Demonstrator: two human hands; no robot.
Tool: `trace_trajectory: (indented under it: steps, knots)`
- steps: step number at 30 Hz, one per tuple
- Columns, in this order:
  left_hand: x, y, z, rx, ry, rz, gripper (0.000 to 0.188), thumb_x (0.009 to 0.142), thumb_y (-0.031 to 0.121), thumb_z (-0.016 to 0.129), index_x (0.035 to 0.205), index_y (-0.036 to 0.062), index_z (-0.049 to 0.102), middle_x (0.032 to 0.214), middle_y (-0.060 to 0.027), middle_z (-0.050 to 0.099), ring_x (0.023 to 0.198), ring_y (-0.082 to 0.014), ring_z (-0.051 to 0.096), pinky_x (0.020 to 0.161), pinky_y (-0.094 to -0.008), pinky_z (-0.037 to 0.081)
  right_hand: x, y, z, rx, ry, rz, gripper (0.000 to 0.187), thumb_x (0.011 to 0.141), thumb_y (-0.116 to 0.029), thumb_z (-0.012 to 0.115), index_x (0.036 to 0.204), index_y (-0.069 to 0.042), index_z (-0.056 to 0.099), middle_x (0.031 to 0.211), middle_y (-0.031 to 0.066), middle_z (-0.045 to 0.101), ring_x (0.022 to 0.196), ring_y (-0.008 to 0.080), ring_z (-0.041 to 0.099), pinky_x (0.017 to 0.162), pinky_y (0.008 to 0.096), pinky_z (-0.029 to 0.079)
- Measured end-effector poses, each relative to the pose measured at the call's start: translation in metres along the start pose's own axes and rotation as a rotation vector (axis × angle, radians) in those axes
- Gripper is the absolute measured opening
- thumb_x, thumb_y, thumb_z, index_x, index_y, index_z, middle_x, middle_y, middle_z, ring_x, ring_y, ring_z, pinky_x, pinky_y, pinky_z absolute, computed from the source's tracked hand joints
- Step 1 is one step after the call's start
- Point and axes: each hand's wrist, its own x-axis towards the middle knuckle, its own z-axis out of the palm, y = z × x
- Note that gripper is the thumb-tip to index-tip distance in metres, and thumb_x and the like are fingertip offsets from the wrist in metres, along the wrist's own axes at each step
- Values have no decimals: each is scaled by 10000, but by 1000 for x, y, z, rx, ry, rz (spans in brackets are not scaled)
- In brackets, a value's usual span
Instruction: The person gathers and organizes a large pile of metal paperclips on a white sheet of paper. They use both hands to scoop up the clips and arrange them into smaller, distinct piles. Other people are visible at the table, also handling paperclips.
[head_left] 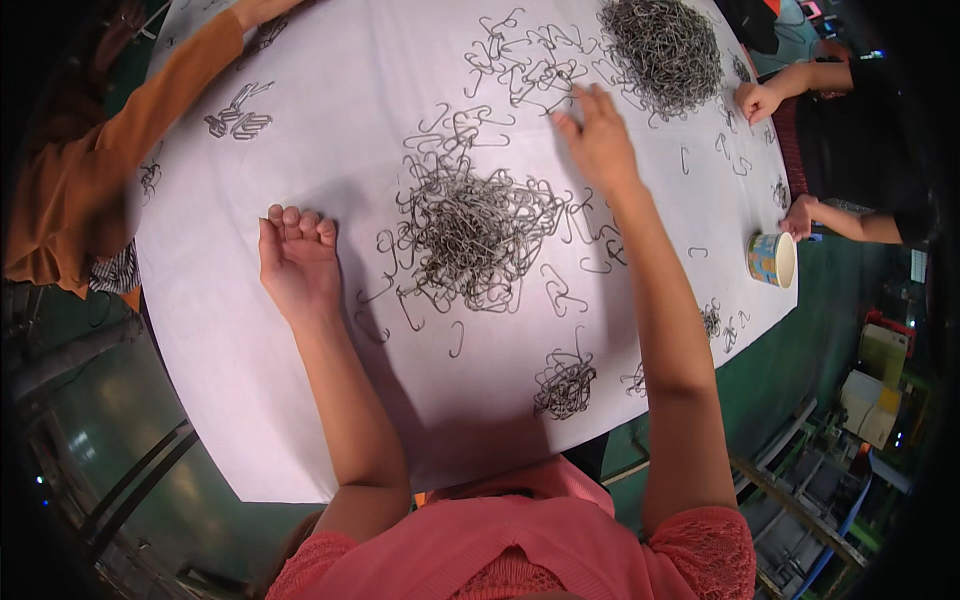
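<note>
A dense pile of S-shaped metal hooks (465,225) lies on the white-covered table (250,400) in front of me. Left of that pile, my left hand (300,255) rests palm up with its fingertips loosely curled; no hook shows in it. Beyond the pile to the right, my right hand (602,145) reaches over the far scattered hooks (535,75). Its thumb and forefinger are apart, with fingertips at the edge of these hooks. Whether they touch one cannot be made out. A small clump of hooks (566,385) sits near the table's front edge.
A larger hook heap (662,50) stands at the far right. At the right edge, a paper cup (772,260) is beside another person's hand (798,217); that person's other hand (760,102) is farther back. An orange-brown sleeve (170,100) reaches in from the left, near a few hooks (240,122).
</note>
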Motion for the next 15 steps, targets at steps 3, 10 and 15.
trace_trajectory:
  steps: [3, 10, 15]
  knots:
    - [-3, 2, -3, 23, 4, 11, 175, 971, 225, 442, 959, 71, 526, 836, -26, 539, 776, -166, 499, 717, -327, 421, -2, -55, -53, 369, -412, 3, 223, 882, -237, 572, 1052, -112, 647, 1071, 83, 640, 922, 297, 621, 802, 390, 497]
    - [-2, -5, 7, 40, 23, 1, 173, 971, 230, 452, 947, 73, 520, 817, -23, 523, 752, -158, 475, 711, -321, 404, 55, -1, 1, 190, -94, 0, 278, 879, -283, 576, 1062, -87, 646, 1154, 113, 604, 1013, 291, 586, 825, 396, 481]
    - [-5, 3, 2, 52, 31, 22, 171, 971, 227, 455, 943, 71, 520, 813, -23, 512, 757, -156, 463, 711, -321, 400, 53, -52, -54, 277, -636, 10, 269, 880, -352, 566, 970, -134, 695, 955, 107, 676, 890, 278, 636, 766, 402, 497]
